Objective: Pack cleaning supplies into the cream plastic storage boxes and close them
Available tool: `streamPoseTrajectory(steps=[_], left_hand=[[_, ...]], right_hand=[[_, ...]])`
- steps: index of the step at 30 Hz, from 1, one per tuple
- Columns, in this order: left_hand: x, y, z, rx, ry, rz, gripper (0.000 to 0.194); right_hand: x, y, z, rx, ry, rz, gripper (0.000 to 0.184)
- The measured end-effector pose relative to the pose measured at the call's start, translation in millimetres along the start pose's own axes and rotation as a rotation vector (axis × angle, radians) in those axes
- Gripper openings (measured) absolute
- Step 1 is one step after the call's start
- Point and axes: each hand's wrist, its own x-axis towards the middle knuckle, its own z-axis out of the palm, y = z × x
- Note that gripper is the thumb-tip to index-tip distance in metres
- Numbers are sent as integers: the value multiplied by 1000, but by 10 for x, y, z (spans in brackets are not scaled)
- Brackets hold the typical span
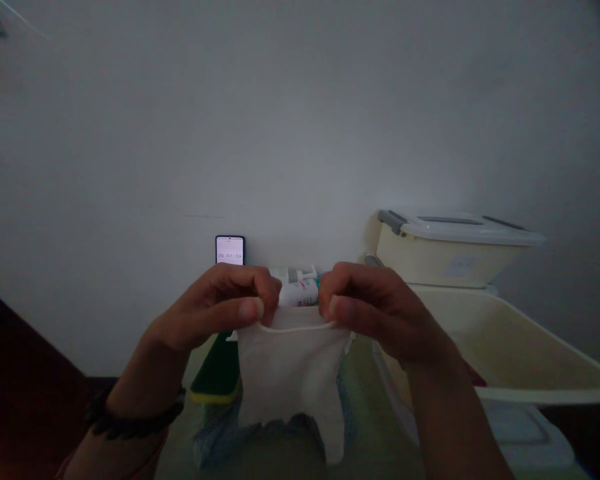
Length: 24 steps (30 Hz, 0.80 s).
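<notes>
A small white piece of cloth (290, 367) hangs from both hands, its hemmed top edge stretched into an opening. Below, its edge is uneven, with one longer flap at the lower right; I cannot tell if it is a glove or a little garment. My left hand (220, 307) pinches the left side of the hem between thumb and curled fingers. On the right side, my right hand (375, 310) grips it the same way. Behind the cloth lie white bottles (299, 293), partly hidden. A blue mesh-like cloth (215, 433) lies under it.
Left of the cloth is a green and yellow sponge (217, 373). A phone (230, 250) showing a timer leans on the wall. To the right are an open cream bin (545, 397) and a lidded cream box (445, 257), with another white lid or container (525, 433) lower down.
</notes>
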Motion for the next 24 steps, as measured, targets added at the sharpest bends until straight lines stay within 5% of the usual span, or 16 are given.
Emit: streamPoseTrajectory(steps=[3,10,18,24], left_hand=[[16,18,-64,134,-2,23,18],[66,48,-54,413,202,-4,7],[81,86,-3,964,149,140,13],[64,63,-25,931,247,71,15]], right_hand=[[-3,-31,-51,-159,15,53,11],[-28,-46,-152,-378,140,92,13],[14,-31,-169,-752,82,-55,19],[-3,-37,-167,-730,195,-21,18]])
